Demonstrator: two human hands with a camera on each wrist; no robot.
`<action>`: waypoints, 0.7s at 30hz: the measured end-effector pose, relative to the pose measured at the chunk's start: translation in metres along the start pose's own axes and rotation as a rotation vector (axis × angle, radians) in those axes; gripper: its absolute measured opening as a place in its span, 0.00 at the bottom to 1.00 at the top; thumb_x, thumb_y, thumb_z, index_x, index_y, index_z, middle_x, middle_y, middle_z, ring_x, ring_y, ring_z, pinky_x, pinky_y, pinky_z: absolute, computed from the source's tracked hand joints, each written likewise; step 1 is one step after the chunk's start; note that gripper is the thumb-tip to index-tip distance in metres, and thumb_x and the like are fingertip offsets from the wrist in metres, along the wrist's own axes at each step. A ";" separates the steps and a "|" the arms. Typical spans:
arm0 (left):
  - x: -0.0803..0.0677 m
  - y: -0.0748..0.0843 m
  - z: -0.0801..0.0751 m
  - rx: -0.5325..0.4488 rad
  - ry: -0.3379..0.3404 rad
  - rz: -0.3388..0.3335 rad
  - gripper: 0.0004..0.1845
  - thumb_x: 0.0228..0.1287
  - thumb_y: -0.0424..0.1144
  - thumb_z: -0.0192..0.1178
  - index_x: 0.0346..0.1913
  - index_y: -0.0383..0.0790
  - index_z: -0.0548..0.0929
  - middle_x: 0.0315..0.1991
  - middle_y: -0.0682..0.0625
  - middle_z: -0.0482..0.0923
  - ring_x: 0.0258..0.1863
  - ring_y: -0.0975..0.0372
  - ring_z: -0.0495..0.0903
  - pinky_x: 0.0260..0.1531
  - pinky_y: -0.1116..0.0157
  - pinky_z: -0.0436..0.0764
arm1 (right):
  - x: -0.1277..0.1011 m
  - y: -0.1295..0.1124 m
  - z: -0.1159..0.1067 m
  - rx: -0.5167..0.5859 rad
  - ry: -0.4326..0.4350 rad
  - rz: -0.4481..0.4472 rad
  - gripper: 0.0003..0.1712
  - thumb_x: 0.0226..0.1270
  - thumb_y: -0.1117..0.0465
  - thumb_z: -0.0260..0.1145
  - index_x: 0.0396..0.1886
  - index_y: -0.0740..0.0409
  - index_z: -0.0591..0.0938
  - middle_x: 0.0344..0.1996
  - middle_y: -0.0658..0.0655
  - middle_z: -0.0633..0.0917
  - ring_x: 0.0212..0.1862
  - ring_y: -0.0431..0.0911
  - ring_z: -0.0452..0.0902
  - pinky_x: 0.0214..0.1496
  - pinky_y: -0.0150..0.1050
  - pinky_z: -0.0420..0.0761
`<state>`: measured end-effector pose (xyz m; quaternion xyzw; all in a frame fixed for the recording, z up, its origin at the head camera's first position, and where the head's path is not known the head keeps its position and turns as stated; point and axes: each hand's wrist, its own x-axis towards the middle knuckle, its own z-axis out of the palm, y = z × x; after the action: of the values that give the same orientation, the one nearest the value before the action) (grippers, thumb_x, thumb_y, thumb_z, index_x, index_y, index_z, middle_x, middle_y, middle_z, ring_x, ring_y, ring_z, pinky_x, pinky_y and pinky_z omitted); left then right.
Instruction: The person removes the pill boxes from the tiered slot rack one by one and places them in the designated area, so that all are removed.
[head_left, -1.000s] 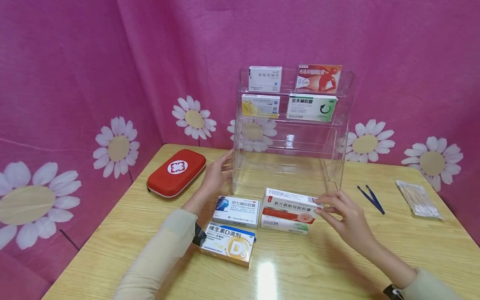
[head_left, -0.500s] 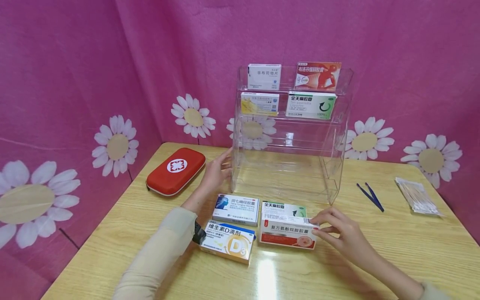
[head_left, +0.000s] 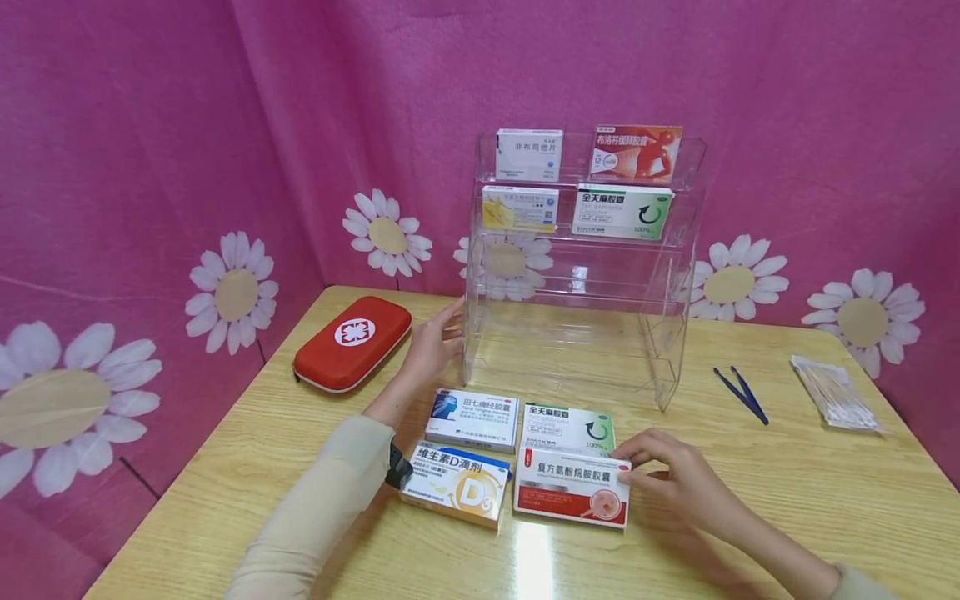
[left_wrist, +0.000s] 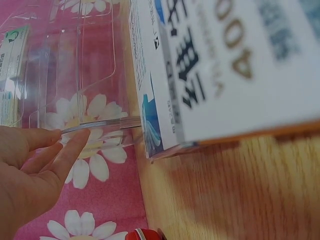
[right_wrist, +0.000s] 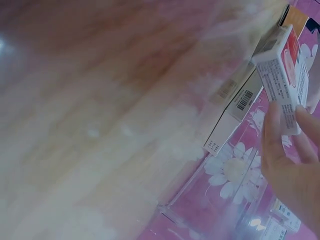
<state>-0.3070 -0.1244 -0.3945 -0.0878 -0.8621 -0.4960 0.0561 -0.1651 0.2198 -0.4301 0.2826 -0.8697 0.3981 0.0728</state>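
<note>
Red-and-white carton (head_left: 572, 493), likely light and stiff, is inviting end-gripping, right hand (head_left: 675, 475) pinching there, left hand (head_left: 431, 344) pinching clear rack (head_left: 581, 292).

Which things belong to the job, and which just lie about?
Likely the job:
rack, touched by left hand
red-white box, pinched by right hand
D3 box
blue-white box
lower green box
shelved boxes

Apparently lying about:
red case
tweezers
swabs

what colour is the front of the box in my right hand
The box is white above, red below; clearest in the head view.
</note>
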 end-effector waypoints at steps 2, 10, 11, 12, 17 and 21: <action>0.000 0.000 0.000 0.003 0.000 -0.001 0.38 0.64 0.23 0.59 0.74 0.49 0.63 0.65 0.38 0.74 0.59 0.46 0.80 0.48 0.55 0.86 | 0.001 0.001 -0.001 0.000 -0.025 0.002 0.11 0.58 0.67 0.72 0.40 0.51 0.85 0.37 0.52 0.85 0.37 0.27 0.78 0.36 0.28 0.86; -0.001 0.000 -0.001 -0.015 -0.006 -0.009 0.38 0.64 0.24 0.60 0.74 0.50 0.63 0.66 0.38 0.74 0.60 0.46 0.80 0.49 0.54 0.85 | 0.004 0.009 -0.002 0.033 -0.159 0.043 0.08 0.61 0.64 0.70 0.40 0.57 0.85 0.34 0.54 0.88 0.35 0.27 0.79 0.37 0.26 0.82; -0.001 0.000 -0.001 -0.016 -0.006 -0.008 0.38 0.64 0.24 0.60 0.74 0.50 0.63 0.66 0.38 0.74 0.60 0.46 0.80 0.49 0.54 0.85 | 0.004 0.010 -0.002 0.050 -0.174 0.055 0.08 0.61 0.64 0.70 0.40 0.58 0.85 0.34 0.54 0.88 0.35 0.27 0.79 0.36 0.26 0.81; -0.001 0.000 -0.001 -0.013 -0.005 -0.006 0.38 0.64 0.24 0.60 0.74 0.50 0.63 0.66 0.38 0.74 0.60 0.46 0.80 0.49 0.54 0.85 | 0.005 0.010 -0.002 0.067 -0.190 0.066 0.08 0.62 0.64 0.70 0.41 0.58 0.85 0.34 0.55 0.88 0.35 0.27 0.79 0.36 0.26 0.81; 0.000 0.000 -0.001 -0.004 -0.005 0.008 0.38 0.64 0.24 0.59 0.75 0.49 0.63 0.66 0.38 0.73 0.60 0.46 0.80 0.49 0.54 0.85 | 0.005 0.013 0.001 0.094 -0.231 0.072 0.08 0.62 0.63 0.69 0.40 0.61 0.85 0.33 0.55 0.88 0.34 0.27 0.79 0.35 0.28 0.83; -0.001 0.001 -0.001 -0.002 -0.010 0.002 0.38 0.64 0.24 0.59 0.75 0.49 0.63 0.66 0.38 0.73 0.60 0.46 0.79 0.50 0.54 0.85 | 0.005 0.014 0.003 0.078 -0.251 0.078 0.08 0.63 0.63 0.69 0.40 0.61 0.85 0.31 0.53 0.87 0.33 0.26 0.76 0.34 0.27 0.82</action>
<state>-0.3057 -0.1251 -0.3935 -0.0913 -0.8619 -0.4961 0.0524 -0.1769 0.2224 -0.4396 0.2988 -0.8662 0.3955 -0.0632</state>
